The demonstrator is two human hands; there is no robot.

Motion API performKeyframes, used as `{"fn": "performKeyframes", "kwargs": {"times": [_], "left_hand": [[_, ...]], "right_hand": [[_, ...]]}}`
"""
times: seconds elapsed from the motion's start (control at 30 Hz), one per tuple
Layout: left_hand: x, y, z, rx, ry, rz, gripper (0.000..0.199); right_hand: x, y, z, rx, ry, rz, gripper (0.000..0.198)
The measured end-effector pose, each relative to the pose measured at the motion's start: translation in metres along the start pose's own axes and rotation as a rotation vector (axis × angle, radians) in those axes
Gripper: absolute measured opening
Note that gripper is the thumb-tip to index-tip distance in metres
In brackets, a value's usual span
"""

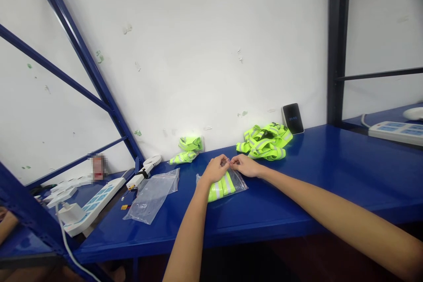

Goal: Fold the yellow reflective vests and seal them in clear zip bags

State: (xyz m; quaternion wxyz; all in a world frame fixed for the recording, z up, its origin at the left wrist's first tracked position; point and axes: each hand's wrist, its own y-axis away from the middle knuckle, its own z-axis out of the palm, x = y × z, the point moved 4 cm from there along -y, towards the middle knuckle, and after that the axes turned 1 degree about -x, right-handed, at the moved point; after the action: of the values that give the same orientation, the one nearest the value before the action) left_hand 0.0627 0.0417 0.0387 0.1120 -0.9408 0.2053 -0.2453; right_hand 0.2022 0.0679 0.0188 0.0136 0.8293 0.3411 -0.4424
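Note:
A clear zip bag (241,183) with a folded neon-yellow reflective strap (222,187) inside lies on the blue table in front of me. My left hand (216,169) pinches the bag's upper edge, its forearm crossing over the bag's left part. Close beside it, my right hand (246,165) grips the same edge, the fingertips of both hands nearly meeting. Behind my right hand sits a loose heap of neon-yellow reflective straps (267,142). Another neon-yellow bundle (189,149), apparently bagged, rests against the wall further left.
Flat clear bags (150,197) lie on the blue table (317,176) to the left, near a small white fan (152,161) and a white power strip (95,206). A phone (293,118) leans on the wall. Blue metal posts (95,70) frame the left; a dark post (337,48) stands right.

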Motion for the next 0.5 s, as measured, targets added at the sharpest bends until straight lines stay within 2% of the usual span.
{"fn": "performKeyframes", "kwargs": {"times": [0.13, 0.2, 0.33, 0.5], "left_hand": [[-0.0029, -0.0023, 0.0008, -0.034, 0.036, 0.007, 0.031], [-0.0035, -0.003, 0.0003, -0.011, 0.033, 0.02, 0.028], [-0.0025, -0.0022, 0.0004, 0.009, 0.009, 0.026, 0.024], [0.0, 0.0003, -0.0022, 0.021, -0.016, 0.018, 0.025]], "right_hand": [[-0.0006, 0.0006, -0.0011, 0.037, 0.055, -0.08, 0.028], [-0.0011, 0.0019, -0.0032, 0.029, 0.027, -0.055, 0.029], [0.0001, 0.0047, -0.0051, -0.061, -0.002, 0.087, 0.029], [-0.0034, 0.0035, -0.0023, -0.066, -0.037, 0.023, 0.027]]}}
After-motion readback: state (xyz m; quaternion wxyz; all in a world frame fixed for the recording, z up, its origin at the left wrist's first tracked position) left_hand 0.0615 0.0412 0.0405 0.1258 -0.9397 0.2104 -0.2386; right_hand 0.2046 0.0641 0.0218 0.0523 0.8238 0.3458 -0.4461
